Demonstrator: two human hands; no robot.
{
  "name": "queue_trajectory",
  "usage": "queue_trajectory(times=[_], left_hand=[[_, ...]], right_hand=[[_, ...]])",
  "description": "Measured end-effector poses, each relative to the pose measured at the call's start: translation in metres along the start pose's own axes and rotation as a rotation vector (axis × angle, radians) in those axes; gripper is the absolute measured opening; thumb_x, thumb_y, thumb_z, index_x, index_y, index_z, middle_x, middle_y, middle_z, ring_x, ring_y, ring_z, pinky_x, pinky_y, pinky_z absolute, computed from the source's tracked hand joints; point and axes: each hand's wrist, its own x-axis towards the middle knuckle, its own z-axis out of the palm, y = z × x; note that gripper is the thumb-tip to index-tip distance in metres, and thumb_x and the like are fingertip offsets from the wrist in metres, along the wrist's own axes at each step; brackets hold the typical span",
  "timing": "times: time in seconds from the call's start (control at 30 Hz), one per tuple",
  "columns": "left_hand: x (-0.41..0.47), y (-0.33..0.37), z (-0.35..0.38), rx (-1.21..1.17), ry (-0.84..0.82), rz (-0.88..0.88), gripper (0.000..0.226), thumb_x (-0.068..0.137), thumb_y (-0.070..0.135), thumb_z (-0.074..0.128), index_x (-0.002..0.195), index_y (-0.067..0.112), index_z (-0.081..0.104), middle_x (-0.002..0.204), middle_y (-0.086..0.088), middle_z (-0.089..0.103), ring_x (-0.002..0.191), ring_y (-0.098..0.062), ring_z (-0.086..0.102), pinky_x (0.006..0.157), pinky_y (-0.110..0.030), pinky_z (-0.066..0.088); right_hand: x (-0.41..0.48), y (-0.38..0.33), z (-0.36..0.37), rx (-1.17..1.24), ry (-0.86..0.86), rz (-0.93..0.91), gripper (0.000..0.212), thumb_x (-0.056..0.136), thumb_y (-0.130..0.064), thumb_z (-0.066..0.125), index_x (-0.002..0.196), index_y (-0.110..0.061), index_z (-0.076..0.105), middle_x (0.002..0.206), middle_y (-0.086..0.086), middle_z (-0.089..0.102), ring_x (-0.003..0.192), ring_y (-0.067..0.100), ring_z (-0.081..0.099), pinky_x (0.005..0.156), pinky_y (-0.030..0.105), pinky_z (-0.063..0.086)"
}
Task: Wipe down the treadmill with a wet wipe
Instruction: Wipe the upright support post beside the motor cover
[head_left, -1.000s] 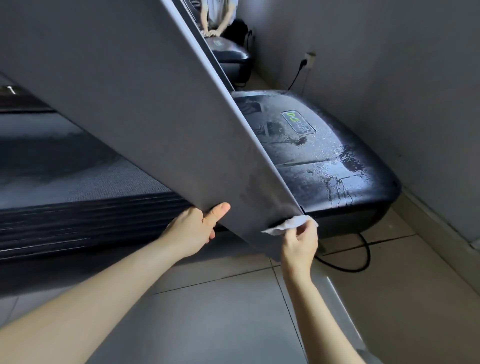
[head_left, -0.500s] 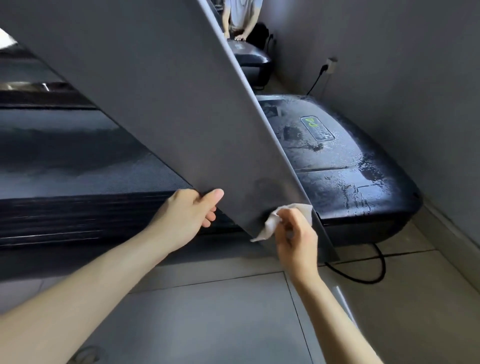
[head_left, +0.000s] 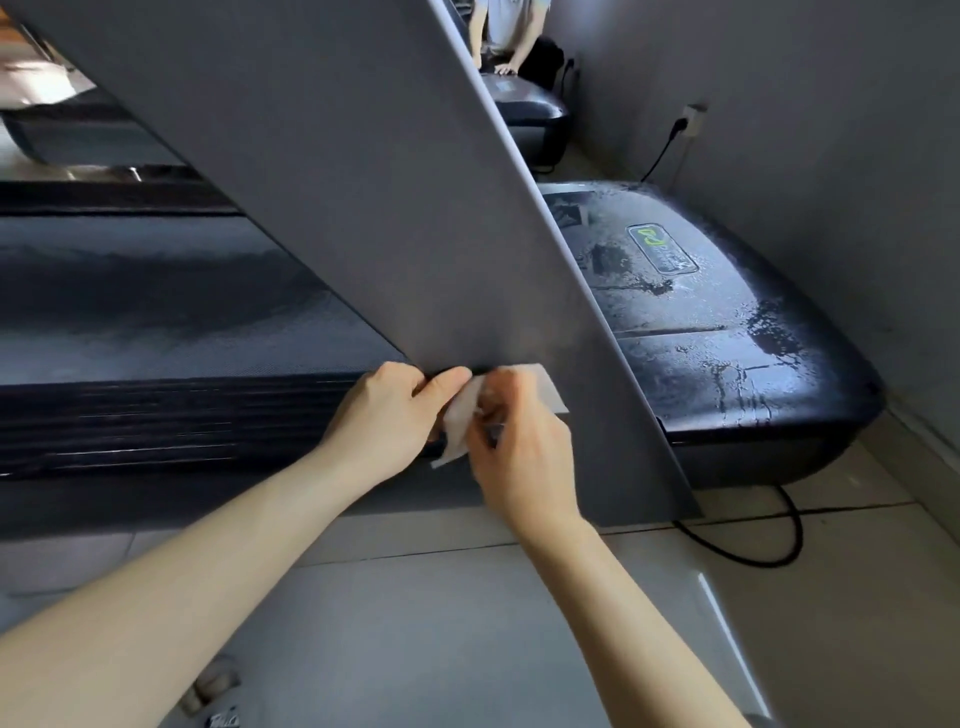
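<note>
The treadmill's wide grey upright (head_left: 374, 208) slants across the view from upper left to lower right. Behind it lie the dark running belt (head_left: 156, 312) and the wet, glossy black motor cover (head_left: 727, 332). My right hand (head_left: 519, 457) pinches a white wet wipe (head_left: 467, 410) against the lower edge of the upright. My left hand (head_left: 395, 415) grips that same edge right beside the wipe, its thumb touching the cloth.
A black power cable (head_left: 748, 551) loops over the tiled floor by the motor cover and runs to a wall socket (head_left: 691, 119). The grey wall (head_left: 831, 130) stands close on the right. Another person (head_left: 504, 36) leans on a second treadmill (head_left: 530, 109) farther back.
My right hand has slid the wipe left along the upright's lower edge. My left hand has closed in on it, so both hands now meet at the wipe.
</note>
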Motion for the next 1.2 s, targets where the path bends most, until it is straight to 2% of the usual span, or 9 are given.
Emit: queue_trajectory(times=[0.07, 0.13, 0.27, 0.37, 0.47, 0.63, 0.87, 1.03, 1.2], left_hand=[[-0.002, 0.002, -0.001, 0.06, 0.04, -0.013, 0.066, 0.097, 0.062, 0.053, 0.063, 0.005, 0.058, 0.063, -0.01, 0.066, 0.059, -0.024, 0.057, 0.057, -0.033, 0.043], [-0.001, 0.0, -0.001, -0.019, -0.018, -0.012, 0.059, 0.097, 0.061, 0.053, 0.069, 0.011, 0.068, 0.064, 0.0, 0.071, 0.064, -0.02, 0.066, 0.067, -0.033, 0.054], [0.0, -0.002, 0.0, -0.085, -0.053, -0.007, 0.05, 0.099, 0.056, 0.054, 0.08, 0.015, 0.074, 0.071, 0.008, 0.076, 0.068, -0.007, 0.071, 0.075, -0.03, 0.057], [0.0, -0.002, -0.001, -0.072, -0.059, -0.002, 0.05, 0.099, 0.057, 0.052, 0.081, 0.016, 0.074, 0.071, 0.01, 0.075, 0.068, -0.004, 0.071, 0.077, -0.029, 0.056], [-0.002, 0.0, -0.002, -0.077, -0.07, -0.011, 0.05, 0.099, 0.056, 0.052, 0.081, 0.015, 0.074, 0.072, 0.009, 0.076, 0.068, -0.004, 0.071, 0.079, -0.029, 0.057], [-0.007, 0.007, -0.02, -0.14, -0.122, -0.048, 0.042, 0.1, 0.043, 0.055, 0.078, 0.012, 0.073, 0.066, 0.002, 0.074, 0.063, -0.017, 0.072, 0.083, -0.04, 0.06], [-0.012, 0.011, -0.053, -0.12, 0.007, -0.012, 0.043, 0.091, 0.055, 0.065, 0.077, 0.015, 0.073, 0.066, 0.006, 0.073, 0.06, -0.009, 0.069, 0.079, -0.034, 0.057], [-0.014, 0.005, -0.058, -0.04, 0.034, 0.018, 0.042, 0.092, 0.053, 0.064, 0.078, 0.015, 0.072, 0.067, 0.009, 0.072, 0.058, -0.005, 0.067, 0.068, -0.028, 0.049], [-0.009, 0.016, -0.071, -0.058, 0.015, 0.008, 0.049, 0.091, 0.059, 0.062, 0.076, 0.014, 0.073, 0.067, 0.003, 0.072, 0.056, -0.008, 0.067, 0.063, -0.027, 0.048]], right_hand=[[0.001, -0.004, 0.005, -0.008, 0.041, -0.124, 0.028, 0.086, -0.006, 0.071, 0.102, -0.023, 0.053, 0.088, -0.006, 0.068, 0.071, 0.019, 0.062, 0.059, 0.036, 0.052], [-0.006, 0.016, 0.003, -0.006, 0.125, -0.096, 0.023, 0.082, 0.001, 0.072, 0.096, -0.014, 0.061, 0.091, -0.007, 0.067, 0.073, 0.014, 0.059, 0.059, 0.035, 0.054], [-0.035, 0.088, -0.01, -0.022, 0.141, 0.147, 0.024, 0.075, 0.007, 0.072, 0.085, -0.013, 0.065, 0.088, -0.005, 0.064, 0.078, 0.017, 0.056, 0.065, 0.04, 0.053], [-0.054, 0.125, -0.02, 0.035, 0.147, 0.422, 0.017, 0.076, -0.005, 0.078, 0.081, -0.018, 0.067, 0.092, -0.004, 0.058, 0.082, 0.019, 0.059, 0.071, 0.039, 0.05], [-0.056, 0.114, -0.012, 0.122, 0.242, 0.508, 0.009, 0.081, -0.02, 0.073, 0.079, -0.017, 0.065, 0.081, -0.003, 0.062, 0.074, 0.018, 0.062, 0.067, 0.04, 0.051], [-0.031, 0.026, 0.024, 0.169, 0.143, 0.179, 0.028, 0.075, 0.008, 0.066, 0.084, -0.018, 0.065, 0.079, -0.008, 0.062, 0.072, 0.014, 0.06, 0.065, 0.036, 0.052], [-0.016, 0.018, 0.005, -0.104, -0.051, -0.261, 0.02, 0.083, -0.001, 0.056, 0.094, -0.015, 0.064, 0.089, -0.006, 0.057, 0.07, 0.018, 0.053, 0.056, 0.032, 0.044], [-0.009, 0.059, -0.052, -0.194, -0.024, -0.133, 0.013, 0.09, -0.016, 0.061, 0.098, -0.024, 0.056, 0.091, -0.01, 0.059, 0.073, 0.024, 0.061, 0.061, 0.041, 0.052], [0.04, -0.015, -0.065, -0.047, 0.133, -0.185, 0.025, 0.097, -0.026, 0.069, 0.095, -0.03, 0.045, 0.08, -0.006, 0.063, 0.069, 0.023, 0.06, 0.065, 0.039, 0.048]])
